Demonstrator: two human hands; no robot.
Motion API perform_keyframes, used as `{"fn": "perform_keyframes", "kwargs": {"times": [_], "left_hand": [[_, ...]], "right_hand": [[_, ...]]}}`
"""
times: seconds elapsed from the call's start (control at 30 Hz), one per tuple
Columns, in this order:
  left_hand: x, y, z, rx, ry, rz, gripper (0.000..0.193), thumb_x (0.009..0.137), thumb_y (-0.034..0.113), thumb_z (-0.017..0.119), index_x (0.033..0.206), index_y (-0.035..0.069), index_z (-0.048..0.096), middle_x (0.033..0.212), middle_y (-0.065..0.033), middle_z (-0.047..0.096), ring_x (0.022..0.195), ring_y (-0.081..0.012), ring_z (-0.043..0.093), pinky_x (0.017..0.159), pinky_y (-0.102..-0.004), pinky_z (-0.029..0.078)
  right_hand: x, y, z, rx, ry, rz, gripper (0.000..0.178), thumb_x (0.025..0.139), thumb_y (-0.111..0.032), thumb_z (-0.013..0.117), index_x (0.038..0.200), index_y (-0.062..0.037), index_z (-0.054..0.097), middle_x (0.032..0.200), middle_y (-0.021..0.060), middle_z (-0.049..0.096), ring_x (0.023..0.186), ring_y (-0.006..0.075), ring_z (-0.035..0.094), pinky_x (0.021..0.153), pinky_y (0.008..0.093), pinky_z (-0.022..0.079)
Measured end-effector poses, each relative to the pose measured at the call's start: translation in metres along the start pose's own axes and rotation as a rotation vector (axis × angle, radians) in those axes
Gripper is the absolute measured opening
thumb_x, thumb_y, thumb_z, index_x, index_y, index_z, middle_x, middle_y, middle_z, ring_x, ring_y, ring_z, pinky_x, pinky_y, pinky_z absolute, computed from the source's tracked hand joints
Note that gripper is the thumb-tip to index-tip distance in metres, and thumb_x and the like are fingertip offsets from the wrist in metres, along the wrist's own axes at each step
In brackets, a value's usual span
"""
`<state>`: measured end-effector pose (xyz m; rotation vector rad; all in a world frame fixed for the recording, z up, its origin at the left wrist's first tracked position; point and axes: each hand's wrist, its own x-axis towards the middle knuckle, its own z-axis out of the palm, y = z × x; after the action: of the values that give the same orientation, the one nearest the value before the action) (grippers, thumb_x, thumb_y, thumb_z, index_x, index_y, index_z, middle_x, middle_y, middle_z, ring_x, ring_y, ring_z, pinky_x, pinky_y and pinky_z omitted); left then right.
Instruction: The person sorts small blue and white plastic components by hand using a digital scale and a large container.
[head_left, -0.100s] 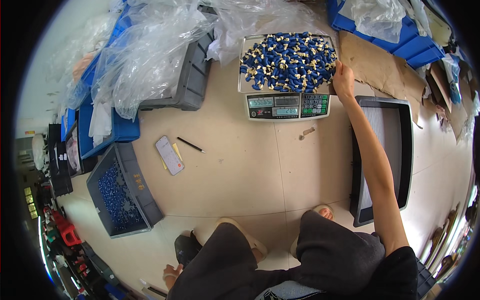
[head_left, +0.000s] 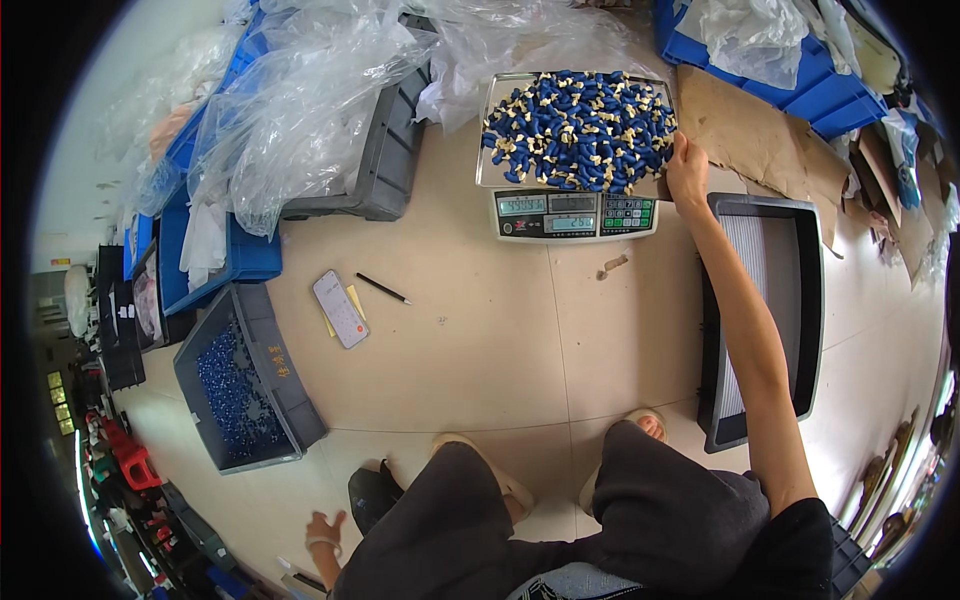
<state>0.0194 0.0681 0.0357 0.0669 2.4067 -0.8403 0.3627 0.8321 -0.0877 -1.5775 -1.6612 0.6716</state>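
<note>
— Where's the right hand (head_left: 687, 172)?

— Stretched out to the right edge of the metal tray (head_left: 494, 130) on the counting scale (head_left: 573, 214), fingers closed on its rim. The heap of blue and cream plastic parts (head_left: 578, 128) lies just left of that hand.

— And the left hand (head_left: 323, 530)?

— Low by the knee, fingers spread loosely, holding nothing, well apart from the tray. A phone (head_left: 340, 309) and a pen (head_left: 383, 289) lie on the floor between; a grey bin of blue parts (head_left: 245, 385) sits left.

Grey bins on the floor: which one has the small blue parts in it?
The grey bin at lower left, beside the phone, holds loose blue parts. The grey bin near the scale is stuffed with clear plastic bags, and the dark tray on the right holds none.
</note>
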Motion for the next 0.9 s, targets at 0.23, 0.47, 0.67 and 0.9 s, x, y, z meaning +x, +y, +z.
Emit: {"fn": "perform_keyframes", "kwargs": {"times": [0.23, 0.47, 0.67, 0.9], "left_hand": [[-0.012, 0.128, -0.142, -0.337, 0.582, 0.481, 0.031, 0.090, 0.035, 0.059, 0.108, 0.011, 0.054, 0.083, -0.0126, 0.065, 0.074, -0.0317, 0.063, 0.065, -0.0435, 0.047], [-0.035, 0.217, -0.160, -0.484, 0.583, 0.829, 0.024, 0.092, 0.019, 0.055, 0.112, 0.007, 0.055, 0.084, -0.0131, 0.064, 0.072, -0.0270, 0.062, 0.064, -0.0374, 0.048], [-0.016, 0.226, -0.131, -0.503, 0.488, 0.838, 0.023, 0.092, 0.020, 0.055, 0.111, 0.007, 0.055, 0.084, -0.0150, 0.064, 0.073, -0.0282, 0.062, 0.064, -0.0376, 0.048], [0.002, 0.206, -0.104, -0.486, 0.478, 0.799, 0.021, 0.093, 0.021, 0.052, 0.106, 0.005, 0.056, 0.074, -0.0125, 0.063, 0.064, -0.0250, 0.061, 0.060, -0.0364, 0.047]], "right_hand": [[-0.054, 0.030, -0.099, 0.332, 0.047, 0.150, 0.041, 0.101, -0.029, 0.044, 0.087, 0.0056, 0.060, 0.074, 0.0006, 0.060, 0.069, 0.0083, 0.046, 0.064, 0.0287, 0.042], [-0.160, 0.091, -0.320, 0.126, 0.252, 0.391, 0.047, 0.101, -0.036, 0.043, 0.111, 0.0059, 0.060, 0.090, 0.0030, 0.062, 0.084, 0.0080, 0.052, 0.078, 0.0242, 0.043], [-0.228, 0.131, -0.461, -0.241, 0.364, 0.407, 0.041, 0.102, -0.030, 0.040, 0.096, 0.0045, 0.062, 0.078, 0.0029, 0.063, 0.070, 0.0105, 0.054, 0.066, 0.0297, 0.045], [-0.195, 0.112, -0.446, -0.964, 0.311, 0.073, 0.030, 0.100, -0.026, 0.042, 0.097, -0.0007, 0.058, 0.080, 0.0236, 0.064, 0.075, 0.0416, 0.062, 0.062, 0.0464, 0.047]]}}
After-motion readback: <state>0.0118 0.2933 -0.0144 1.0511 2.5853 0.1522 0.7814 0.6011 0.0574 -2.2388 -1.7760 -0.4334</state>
